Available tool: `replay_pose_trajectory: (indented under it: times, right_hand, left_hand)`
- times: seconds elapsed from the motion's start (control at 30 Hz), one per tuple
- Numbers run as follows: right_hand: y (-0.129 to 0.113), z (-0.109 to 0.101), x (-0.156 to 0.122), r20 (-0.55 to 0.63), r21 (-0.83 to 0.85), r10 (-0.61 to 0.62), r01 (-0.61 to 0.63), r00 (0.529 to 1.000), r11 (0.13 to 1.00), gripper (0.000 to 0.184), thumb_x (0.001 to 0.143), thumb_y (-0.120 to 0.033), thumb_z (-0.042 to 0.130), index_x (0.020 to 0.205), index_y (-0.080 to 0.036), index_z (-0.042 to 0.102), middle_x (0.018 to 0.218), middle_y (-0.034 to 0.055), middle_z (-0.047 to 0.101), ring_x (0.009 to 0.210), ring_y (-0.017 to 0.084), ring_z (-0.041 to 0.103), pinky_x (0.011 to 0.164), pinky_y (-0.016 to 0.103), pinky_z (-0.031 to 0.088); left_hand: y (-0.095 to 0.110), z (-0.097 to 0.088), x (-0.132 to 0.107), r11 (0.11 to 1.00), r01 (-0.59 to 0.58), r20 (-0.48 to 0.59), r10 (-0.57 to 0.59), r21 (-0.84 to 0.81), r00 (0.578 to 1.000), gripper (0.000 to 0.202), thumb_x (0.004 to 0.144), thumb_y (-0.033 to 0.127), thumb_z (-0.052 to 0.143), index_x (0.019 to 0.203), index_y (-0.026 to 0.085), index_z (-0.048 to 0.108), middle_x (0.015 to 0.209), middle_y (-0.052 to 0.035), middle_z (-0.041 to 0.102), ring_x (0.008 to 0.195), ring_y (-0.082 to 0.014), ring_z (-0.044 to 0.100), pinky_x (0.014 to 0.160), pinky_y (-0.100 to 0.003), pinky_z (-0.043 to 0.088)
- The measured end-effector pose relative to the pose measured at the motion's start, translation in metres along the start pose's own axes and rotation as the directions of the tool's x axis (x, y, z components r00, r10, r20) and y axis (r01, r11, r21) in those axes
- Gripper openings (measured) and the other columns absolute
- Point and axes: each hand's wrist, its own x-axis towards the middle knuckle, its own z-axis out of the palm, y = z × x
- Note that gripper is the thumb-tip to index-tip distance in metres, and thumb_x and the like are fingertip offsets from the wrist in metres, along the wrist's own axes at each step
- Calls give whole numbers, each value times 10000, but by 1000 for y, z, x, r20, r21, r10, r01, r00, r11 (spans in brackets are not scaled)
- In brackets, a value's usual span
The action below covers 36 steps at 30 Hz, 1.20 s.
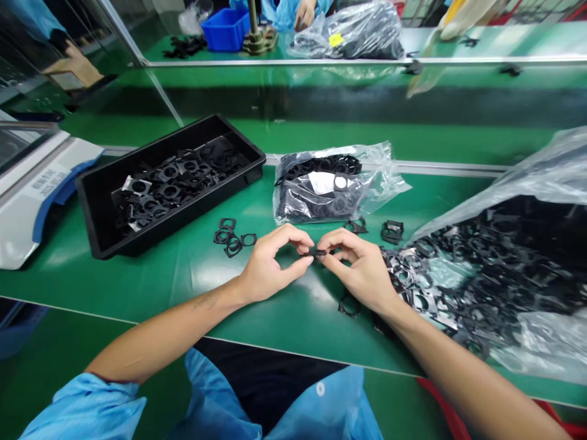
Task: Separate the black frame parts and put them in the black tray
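Observation:
My left hand [270,264] and my right hand [360,269] meet over the green table [183,275], both pinched on one small black plastic part [317,251] held between their fingertips. A few loose black square frames [233,237] lie just left of my left hand. A black ring-shaped piece [348,305] rests on the table under my right wrist. To the right, a heap of black parts [481,269] spills out of an open clear plastic bag [541,177].
A black tray [98,201] with several black frames stands at the left. A clear bag of black rings [321,183] lies behind my hands. A white and blue machine [32,189] sits far left. Beyond a rail, another person's hand [305,13], a blue bin [227,27] and another bag [358,30].

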Motion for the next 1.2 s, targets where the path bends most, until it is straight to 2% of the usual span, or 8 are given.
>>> replay_pose_trajectory:
  times: [0.27, 0.47, 0.7, 0.87, 1.0, 1.1, 1.17, 1.2]
  right_hand:
    - [0, 1, -1, 42, 3, 16, -16, 999, 1000, 141, 798, -332, 763, 788, -213, 689, 877, 41, 674, 763, 165, 639, 664, 274, 564]
    - [-1, 1, 0, -13, -27, -3, 3, 1000, 1000, 221, 799, -412, 775, 785, -213, 679, 864, 47, 682, 763, 180, 647, 680, 302, 584]
    - [4, -2, 2, -45, -190, -152, 141, 987, 972, 152, 861, -352, 727, 798, -217, 697, 799, 39, 702, 678, 177, 658, 669, 314, 559]
    - [8, -4, 5, -40, -198, -211, 199, 977, 960, 220, 866, -437, 730, 902, -221, 707, 836, 62, 721, 656, 196, 668, 674, 359, 598]
    - [7, -5, 8, 19, -240, -277, 273, 961, 931, 206, 886, -417, 695, 966, -228, 716, 901, 79, 715, 669, 197, 675, 637, 352, 603]
    - [8, -6, 9, 48, -299, -315, 314, 948, 901, 132, 907, -335, 646, 878, -225, 714, 891, 82, 710, 662, 194, 668, 625, 350, 583]
    - [10, -5, 9, 52, -311, -316, 316, 947, 896, 109, 901, -277, 628, 862, -218, 711, 880, 81, 709, 667, 196, 669, 616, 347, 566]
    - [11, -5, 9, 53, -309, -314, 314, 948, 898, 101, 895, -256, 624, 860, -214, 710, 877, 81, 708, 670, 197, 669, 610, 344, 559]
  left_hand:
    - [2, 0, 1, 992, -87, -1, 87, 94, 996, 143, 873, 181, 698, 1005, 203, 648, 837, -8, 662, 776, -141, 613, 767, -285, 502]
    - [-2, -2, 3, 986, -51, 29, 47, 157, 998, 62, 902, 198, 639, 950, 203, 677, 859, -33, 689, 818, -171, 630, 796, -323, 515]
    - [-3, -1, 10, 987, -33, 49, 26, 156, 998, 72, 915, 217, 604, 921, 193, 672, 854, -48, 684, 809, -179, 623, 785, -323, 512]
    - [-4, -5, 15, 971, 14, 76, -33, 237, 997, 101, 922, 249, 565, 930, 197, 651, 818, -40, 635, 772, -187, 590, 777, -335, 512]
    - [-9, -39, 25, 948, 41, -108, -8, 316, 994, 91, 893, 253, 601, 939, 193, 651, 873, -41, 677, 806, -178, 620, 795, -311, 515]
    - [-14, -91, 40, 902, 124, -354, 34, 414, 935, 98, 873, 273, 634, 928, 194, 652, 863, -23, 677, 799, -165, 623, 802, -289, 509]
    - [-17, -126, 49, 839, 182, -440, 74, 512, 895, 85, 861, 265, 648, 910, 195, 650, 841, -21, 663, 789, -168, 614, 811, -296, 509]
    - [-18, -140, 52, 794, 208, -435, 79, 572, 897, 89, 863, 253, 646, 928, 193, 656, 854, -28, 661, 801, -175, 615, 835, -311, 511]
